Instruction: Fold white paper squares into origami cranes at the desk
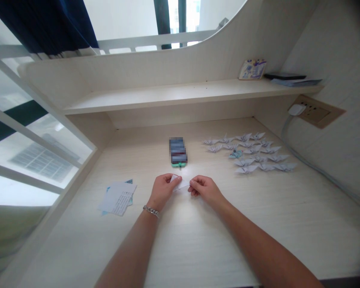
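Both my hands meet over the middle of a pale wooden desk (198,244). My left hand (163,189), with a metal bracelet on its wrist, pinches the left end of a small white piece of paper (180,183). My right hand (204,189) pinches the paper's right end with curled fingers. The paper is held just above the desk and looks partly folded. A phone (178,151) with a blurred screen lies flat just beyond the hands.
Several small folded paper cranes (252,154) lie in rows at the right rear of the desk. A small stack of printed paper sheets (118,198) lies to the left. A shelf (180,94) above holds a card and a dark flat object. A wall socket (313,112) with a cable sits at right.
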Demonstrator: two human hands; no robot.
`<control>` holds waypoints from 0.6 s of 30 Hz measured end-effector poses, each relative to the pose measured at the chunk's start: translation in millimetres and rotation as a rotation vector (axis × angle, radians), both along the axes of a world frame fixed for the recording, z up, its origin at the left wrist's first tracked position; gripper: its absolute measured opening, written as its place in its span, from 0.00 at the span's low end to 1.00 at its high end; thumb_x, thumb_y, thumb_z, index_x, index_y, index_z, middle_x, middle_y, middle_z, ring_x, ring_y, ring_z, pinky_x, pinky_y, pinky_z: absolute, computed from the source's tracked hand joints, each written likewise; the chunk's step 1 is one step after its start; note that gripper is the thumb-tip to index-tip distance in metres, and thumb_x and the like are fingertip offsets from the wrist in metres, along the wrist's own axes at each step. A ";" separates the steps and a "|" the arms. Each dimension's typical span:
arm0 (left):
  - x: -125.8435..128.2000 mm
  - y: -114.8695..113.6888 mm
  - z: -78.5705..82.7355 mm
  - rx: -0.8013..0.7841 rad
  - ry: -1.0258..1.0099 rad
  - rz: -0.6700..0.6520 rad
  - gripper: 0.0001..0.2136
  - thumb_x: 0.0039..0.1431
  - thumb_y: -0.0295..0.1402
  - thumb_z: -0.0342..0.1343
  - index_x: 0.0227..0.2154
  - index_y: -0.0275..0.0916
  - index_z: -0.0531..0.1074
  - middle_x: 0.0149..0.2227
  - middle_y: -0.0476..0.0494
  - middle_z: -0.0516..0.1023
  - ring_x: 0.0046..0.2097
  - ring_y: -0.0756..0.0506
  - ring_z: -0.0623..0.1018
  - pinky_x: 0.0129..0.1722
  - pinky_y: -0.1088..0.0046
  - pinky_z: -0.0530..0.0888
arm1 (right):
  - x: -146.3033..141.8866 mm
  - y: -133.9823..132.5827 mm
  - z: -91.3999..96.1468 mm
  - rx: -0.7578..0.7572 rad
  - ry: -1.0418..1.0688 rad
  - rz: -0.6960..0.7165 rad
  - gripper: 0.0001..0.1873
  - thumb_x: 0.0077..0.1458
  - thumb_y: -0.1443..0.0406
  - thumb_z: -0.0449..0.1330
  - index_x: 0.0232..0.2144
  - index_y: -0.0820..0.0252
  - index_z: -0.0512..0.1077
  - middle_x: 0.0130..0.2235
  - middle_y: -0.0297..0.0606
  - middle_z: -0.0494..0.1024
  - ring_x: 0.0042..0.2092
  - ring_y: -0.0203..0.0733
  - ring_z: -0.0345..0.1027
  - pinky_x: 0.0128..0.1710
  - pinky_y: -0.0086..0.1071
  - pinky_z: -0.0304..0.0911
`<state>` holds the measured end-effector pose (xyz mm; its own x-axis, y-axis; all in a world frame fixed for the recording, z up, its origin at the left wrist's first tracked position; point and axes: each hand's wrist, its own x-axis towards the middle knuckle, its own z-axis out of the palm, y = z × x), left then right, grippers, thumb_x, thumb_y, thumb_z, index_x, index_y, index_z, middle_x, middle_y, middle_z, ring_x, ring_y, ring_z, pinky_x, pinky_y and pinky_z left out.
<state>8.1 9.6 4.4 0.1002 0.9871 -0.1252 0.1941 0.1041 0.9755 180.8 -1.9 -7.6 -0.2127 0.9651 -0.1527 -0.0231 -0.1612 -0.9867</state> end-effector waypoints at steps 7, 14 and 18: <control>2.1 -1.6 2.3 0.006 0.003 -0.018 0.16 0.46 0.43 0.57 0.27 0.32 0.74 0.24 0.46 0.74 0.26 0.50 0.70 0.24 0.78 0.63 | 0.8 1.0 -1.2 -0.015 0.001 0.030 0.15 0.48 0.55 0.57 0.24 0.62 0.67 0.24 0.36 0.75 0.22 0.33 0.66 0.24 0.28 0.61; 6.8 -3.9 5.4 -0.027 -0.035 -0.095 0.16 0.47 0.44 0.56 0.25 0.32 0.73 0.24 0.46 0.74 0.26 0.50 0.70 0.25 0.77 0.64 | -0.2 -2.9 -0.5 0.051 -0.082 0.059 0.13 0.49 0.57 0.57 0.24 0.62 0.67 0.23 0.36 0.74 0.22 0.33 0.64 0.22 0.27 0.59; 5.4 -4.3 3.8 -0.016 -0.027 -0.099 0.17 0.48 0.45 0.55 0.24 0.32 0.73 0.23 0.47 0.73 0.25 0.51 0.69 0.24 0.77 0.63 | -1.3 -4.1 1.6 0.034 -0.081 0.055 0.13 0.49 0.56 0.57 0.24 0.62 0.66 0.23 0.36 0.74 0.22 0.33 0.65 0.23 0.27 0.60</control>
